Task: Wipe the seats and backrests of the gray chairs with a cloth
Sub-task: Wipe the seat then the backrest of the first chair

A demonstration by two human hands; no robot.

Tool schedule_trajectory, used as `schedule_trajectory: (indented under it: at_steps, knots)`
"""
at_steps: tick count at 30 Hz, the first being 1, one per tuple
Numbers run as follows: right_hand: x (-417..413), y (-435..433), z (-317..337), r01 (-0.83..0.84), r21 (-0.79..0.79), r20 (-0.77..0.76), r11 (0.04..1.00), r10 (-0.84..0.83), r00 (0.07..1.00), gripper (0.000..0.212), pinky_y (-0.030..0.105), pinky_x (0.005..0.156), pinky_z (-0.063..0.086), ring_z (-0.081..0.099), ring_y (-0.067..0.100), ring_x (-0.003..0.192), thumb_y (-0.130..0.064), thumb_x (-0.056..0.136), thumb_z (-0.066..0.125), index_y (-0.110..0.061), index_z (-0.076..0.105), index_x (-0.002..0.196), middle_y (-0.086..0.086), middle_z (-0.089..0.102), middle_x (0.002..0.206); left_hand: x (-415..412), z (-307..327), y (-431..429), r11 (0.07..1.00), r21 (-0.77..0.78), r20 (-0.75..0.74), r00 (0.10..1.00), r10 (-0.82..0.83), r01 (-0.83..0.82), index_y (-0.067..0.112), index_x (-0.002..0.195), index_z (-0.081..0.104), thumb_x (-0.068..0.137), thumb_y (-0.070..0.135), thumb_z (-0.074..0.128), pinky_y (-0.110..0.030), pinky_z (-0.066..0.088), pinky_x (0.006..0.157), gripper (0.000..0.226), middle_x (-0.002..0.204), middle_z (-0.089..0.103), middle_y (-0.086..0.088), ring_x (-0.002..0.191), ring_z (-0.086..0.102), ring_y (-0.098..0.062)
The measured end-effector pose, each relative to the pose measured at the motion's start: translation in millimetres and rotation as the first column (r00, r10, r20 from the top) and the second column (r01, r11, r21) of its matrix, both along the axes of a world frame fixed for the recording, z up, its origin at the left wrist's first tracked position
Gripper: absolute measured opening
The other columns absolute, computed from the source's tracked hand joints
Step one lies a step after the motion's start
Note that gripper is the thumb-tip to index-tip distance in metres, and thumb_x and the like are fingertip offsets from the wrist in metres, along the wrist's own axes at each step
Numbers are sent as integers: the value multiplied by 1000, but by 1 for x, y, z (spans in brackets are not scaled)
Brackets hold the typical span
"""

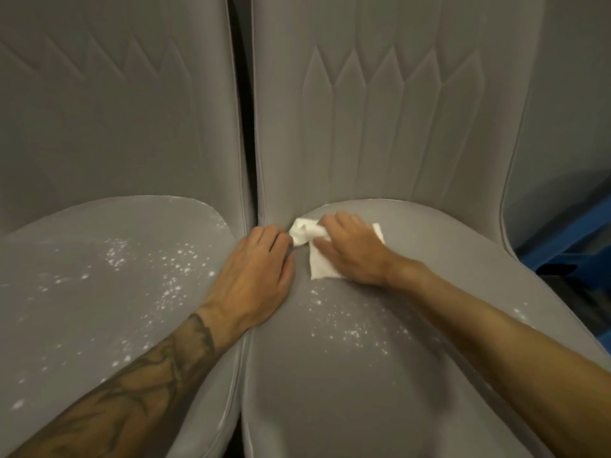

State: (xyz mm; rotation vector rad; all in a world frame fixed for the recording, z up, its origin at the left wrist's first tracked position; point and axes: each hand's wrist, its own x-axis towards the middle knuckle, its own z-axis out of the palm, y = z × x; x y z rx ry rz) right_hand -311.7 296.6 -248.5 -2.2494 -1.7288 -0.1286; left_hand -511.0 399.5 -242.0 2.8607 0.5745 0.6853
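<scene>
Two gray upholstered chairs stand side by side. The left chair's seat [99, 292] and the right chair's seat [380, 375] are both speckled with white spots. A white cloth [319, 266] lies at the back left corner of the right seat, below the quilted backrest [380, 127]. My right hand [353, 252] presses flat on the cloth, fingers spread over it. My left hand [258, 276] rests on the right seat's left edge, its fingertips pinching the bunched end of the cloth.
A narrow dark gap [244, 110] runs between the two backrests. The left chair's backrest [115, 110] fills the upper left. Something blue [568, 246] shows past the right chair's edge at the far right.
</scene>
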Motion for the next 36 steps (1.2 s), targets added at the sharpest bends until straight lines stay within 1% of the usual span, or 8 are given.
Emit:
schedule_trajectory:
  at_steps: [2,8,14,20,25,29,31,36]
  knots:
    - [6,-4,2,-53,-17,-17,998,52,998,33,48,91,39,49,35,103,-41,103,43,-15,52,120,12,53,116,-1,2,-2,998,57,-32,999,12,-10,12,106,61,104,27,49,-43,47,85,19,108,56,-5,95,51,-24]
    - [32,23,10,172,-86,-24,981,-175,984,33,47,94,38,48,37,109,-40,104,40,-13,45,121,16,48,120,-13,1,1,994,88,-33,997,70,-67,16,111,57,106,32,48,-39,46,84,19,116,52,-1,95,50,-20]
    - [-4,2,5,-124,-62,-78,990,119,990,47,43,91,36,45,24,99,-62,92,25,-28,46,118,-5,42,104,-16,-6,-2,994,68,-2,996,87,-87,19,112,55,108,24,42,-37,45,85,14,113,51,2,92,52,-19]
    - [1,13,13,135,-85,-41,987,-139,990,34,43,93,35,47,32,113,-44,103,39,-19,47,125,10,50,123,-16,-7,-3,996,41,24,996,82,-83,18,111,57,106,23,44,-37,46,88,15,112,53,2,94,52,-18]
    - [-28,-8,2,-81,-12,-33,997,81,996,38,42,85,36,46,25,95,-56,96,30,-27,47,113,1,48,105,-17,-4,-4,996,46,15,997,81,-81,16,109,57,103,20,48,-37,44,86,12,114,53,0,94,54,-20]
    - [12,-2,11,142,-120,-55,983,-149,987,34,45,99,36,46,32,116,-47,103,37,-21,46,123,9,50,123,-18,-5,-6,995,33,2,996,90,-90,16,111,57,106,23,45,-39,44,91,15,117,51,0,98,52,-21]
    - [13,4,13,234,-116,-47,965,-240,970,34,45,98,35,45,35,117,-44,104,36,-18,45,123,11,49,127,-18,-4,-5,995,26,-3,995,97,-97,17,113,56,107,25,42,-39,43,92,17,118,51,1,99,51,-19]
    - [-18,-11,1,-32,-55,-53,998,29,998,34,43,88,34,45,28,103,-54,99,33,-27,43,117,1,46,110,-17,-4,-6,993,29,-9,994,111,-111,16,113,55,106,25,43,-37,42,90,16,117,51,0,98,52,-20]
